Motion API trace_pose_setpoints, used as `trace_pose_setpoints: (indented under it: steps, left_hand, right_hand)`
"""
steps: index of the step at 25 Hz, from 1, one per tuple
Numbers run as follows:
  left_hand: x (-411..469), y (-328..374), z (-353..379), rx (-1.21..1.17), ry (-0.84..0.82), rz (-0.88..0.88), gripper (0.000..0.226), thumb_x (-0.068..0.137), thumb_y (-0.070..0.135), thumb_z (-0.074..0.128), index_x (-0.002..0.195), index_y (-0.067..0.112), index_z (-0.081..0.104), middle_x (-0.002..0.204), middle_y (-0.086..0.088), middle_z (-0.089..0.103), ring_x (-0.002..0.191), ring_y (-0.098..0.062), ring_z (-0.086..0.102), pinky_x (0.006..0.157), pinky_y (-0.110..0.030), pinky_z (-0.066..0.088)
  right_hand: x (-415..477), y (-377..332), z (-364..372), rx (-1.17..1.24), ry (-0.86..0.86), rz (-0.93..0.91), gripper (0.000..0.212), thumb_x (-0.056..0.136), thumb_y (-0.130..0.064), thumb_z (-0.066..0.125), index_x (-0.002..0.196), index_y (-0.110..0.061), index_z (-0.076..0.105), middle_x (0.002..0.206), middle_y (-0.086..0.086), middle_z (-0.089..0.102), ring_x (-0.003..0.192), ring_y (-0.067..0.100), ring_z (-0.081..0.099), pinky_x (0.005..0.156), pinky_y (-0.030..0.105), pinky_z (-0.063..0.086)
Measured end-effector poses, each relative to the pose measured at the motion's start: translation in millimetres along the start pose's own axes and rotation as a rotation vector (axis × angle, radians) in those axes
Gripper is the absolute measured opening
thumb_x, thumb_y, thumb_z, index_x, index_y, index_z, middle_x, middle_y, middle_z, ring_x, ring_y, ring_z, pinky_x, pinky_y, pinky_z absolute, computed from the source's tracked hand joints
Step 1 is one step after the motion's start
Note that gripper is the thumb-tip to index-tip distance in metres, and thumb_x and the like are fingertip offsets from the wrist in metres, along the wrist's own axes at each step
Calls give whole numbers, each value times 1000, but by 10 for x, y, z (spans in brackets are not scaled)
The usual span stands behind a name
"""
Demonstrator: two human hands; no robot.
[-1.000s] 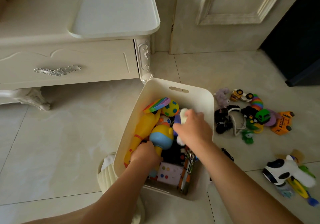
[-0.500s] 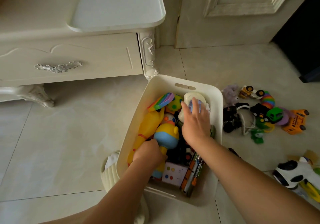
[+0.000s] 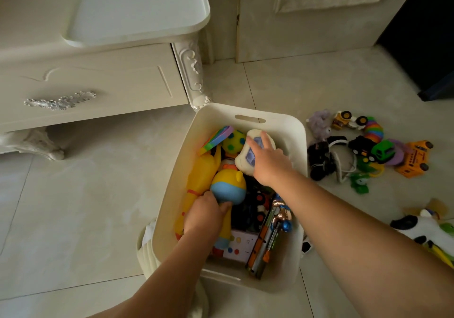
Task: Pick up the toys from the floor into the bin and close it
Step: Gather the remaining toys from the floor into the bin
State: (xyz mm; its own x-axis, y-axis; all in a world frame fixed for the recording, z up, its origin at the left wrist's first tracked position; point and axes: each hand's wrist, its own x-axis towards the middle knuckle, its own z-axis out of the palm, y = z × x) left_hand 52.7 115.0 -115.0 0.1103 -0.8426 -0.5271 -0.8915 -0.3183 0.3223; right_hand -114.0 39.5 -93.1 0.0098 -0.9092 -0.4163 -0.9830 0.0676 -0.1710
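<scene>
A white plastic bin (image 3: 182,168) stands on the tiled floor, full of toys. My left hand (image 3: 205,217) grips the handle of a yellow and blue rattle toy (image 3: 228,190) inside it, next to a long yellow rubber toy (image 3: 201,173). My right hand (image 3: 270,163) lies with straight fingers on a white toy with purple buttons (image 3: 245,160) at the bin's far end. A cluster of small toys lies on the floor to the right: a purple plush (image 3: 319,123), a green car (image 3: 383,150) and an orange bus (image 3: 415,159). A black and white plush cow (image 3: 422,231) lies nearer me.
A cream cabinet with a drawer (image 3: 98,89) and a carved leg (image 3: 194,79) stands just behind the bin's left corner. A cream ribbed object (image 3: 147,251) sticks out from under the bin's near left corner. A door (image 3: 307,18) is behind; something dark (image 3: 430,47) stands at the far right.
My right hand has moved the white toy toward the bin's far end and now lies flat on top of it. My left hand still grips the rattle's handle.
</scene>
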Motion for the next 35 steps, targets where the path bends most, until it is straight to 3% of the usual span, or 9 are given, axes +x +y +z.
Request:
trace_pose_setpoints:
  steps: [3, 8, 13, 17, 20, 25, 27, 31, 35]
  left_hand:
    - [27, 18, -122, 109, -79, 23, 36, 90, 46, 57, 107, 14, 61, 107, -9, 67, 97, -25, 64, 74, -34, 48]
    - [-66, 588, -600, 82, 73, 148, 34, 90, 44, 55, 110, 17, 57, 108, -4, 64, 99, -24, 62, 80, -35, 51]
    - [-521, 1518, -477, -308, 350, 615, 23, 92, 25, 55, 114, 22, 60, 114, 5, 61, 96, -11, 59, 80, -22, 45]
    - [-562, 2139, -31, -247, 230, 870, 34, 91, 19, 54, 125, 22, 55, 128, 2, 54, 105, -19, 59, 88, -29, 49]
    - [-363, 2540, 366, -165, -2, 789, 44, 93, 21, 54, 136, 19, 47, 139, -4, 46, 118, -24, 54, 96, -34, 45]
    - [123, 3012, 917, -83, -250, 553, 54, 93, 23, 53, 144, 23, 36, 147, -8, 35, 127, -27, 46, 93, -30, 41]
    - [308, 3149, 1073, -76, -266, 528, 57, 93, 25, 54, 145, 25, 34, 148, -8, 35, 125, -26, 48, 90, -30, 43]
    - [509, 3356, 1234, -285, -303, 377, 50, 97, 33, 48, 144, 22, 37, 140, -4, 47, 103, -21, 58, 80, -27, 46]
    - [692, 3560, 1275, -775, -436, -9, 54, 95, 51, 46, 124, 7, 56, 127, -15, 61, 114, -34, 60, 95, -46, 50]
  right_hand:
    - [-56, 116, -29, 149, 8, -48, 75, 93, -9, 49, 153, -35, 12, 162, 0, 1, 126, 34, 44, 99, 39, 40]
    - [-508, 230, -284, 684, 484, -90, 40, 94, -1, 40, 127, -15, 58, 128, 3, 58, 115, 18, 55, 86, 19, 38]
    - [-811, 694, -600, 766, 806, 27, 31, 90, 1, 47, 111, -12, 66, 115, 1, 64, 107, 15, 58, 79, 15, 37]
    - [-903, 1678, -494, 683, 850, 238, 34, 89, 1, 48, 117, -12, 63, 117, 6, 61, 108, 21, 57, 79, 18, 38]
    - [-844, 2407, -179, 711, 694, 451, 40, 92, -5, 53, 131, -14, 53, 128, 7, 53, 116, 23, 55, 86, 28, 45]
    - [-413, 3129, 325, 821, 486, 442, 79, 74, -42, 73, 141, -25, 37, 134, 1, 51, 119, 25, 53, 95, 42, 48]
    - [-83, 3297, 413, 726, 483, 468, 92, 71, -43, 76, 146, -30, 25, 143, 6, 42, 124, 31, 49, 94, 50, 49]
    - [309, 3384, 357, 459, 493, 389, 74, 84, -29, 69, 147, -27, 32, 140, 13, 44, 126, 33, 44, 96, 45, 47]
    - [136, 3152, 188, 785, 822, 402, 46, 79, -26, 67, 122, -17, 54, 110, 2, 53, 101, 17, 53, 80, 28, 50]
